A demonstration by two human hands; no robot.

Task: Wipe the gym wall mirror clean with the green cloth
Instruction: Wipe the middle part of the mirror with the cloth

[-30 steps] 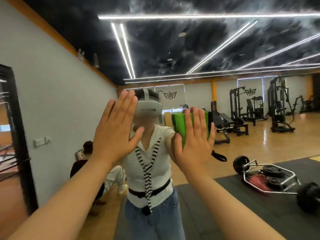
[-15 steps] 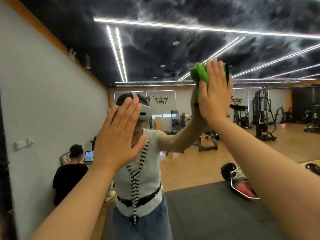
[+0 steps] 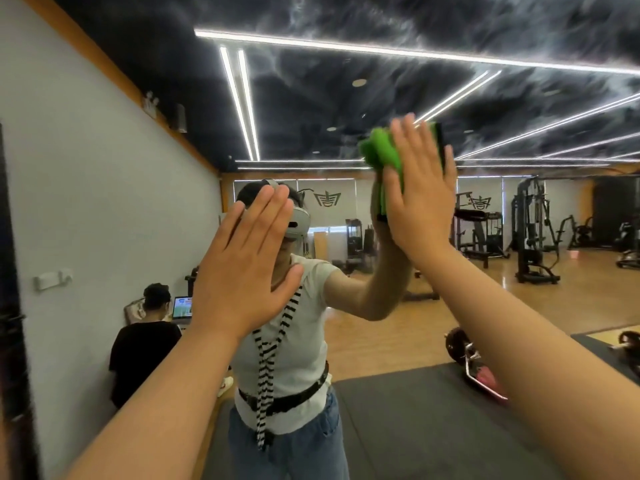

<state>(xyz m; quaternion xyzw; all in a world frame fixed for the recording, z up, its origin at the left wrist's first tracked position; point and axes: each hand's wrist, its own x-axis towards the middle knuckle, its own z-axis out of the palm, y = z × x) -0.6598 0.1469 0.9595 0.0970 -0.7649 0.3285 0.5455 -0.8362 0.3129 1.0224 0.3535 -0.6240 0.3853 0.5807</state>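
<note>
The wall mirror point(image 3: 346, 116) fills nearly the whole view and reflects the gym and me. My right hand point(image 3: 420, 199) is raised high, fingers straight, pressing the green cloth point(image 3: 381, 154) flat against the glass; the cloth bunches out past my fingertips to the left. My left hand point(image 3: 246, 268) lies lower and to the left, palm flat on the mirror with straight fingers, holding nothing. Most of the cloth is hidden behind my right hand.
The mirror's dark frame edge point(image 3: 14, 306) runs down the far left. In the reflection a seated person in black point(image 3: 145, 358) faces a laptop point(image 3: 182, 308), weight machines point(image 3: 530, 233) stand at the right, and a loaded bar point(image 3: 467, 358) lies on black floor mats.
My right hand slid the cloth up the glass from chest height to well above head height, and sits slightly lower now than half a second ago. My left hand stayed flat in place.
</note>
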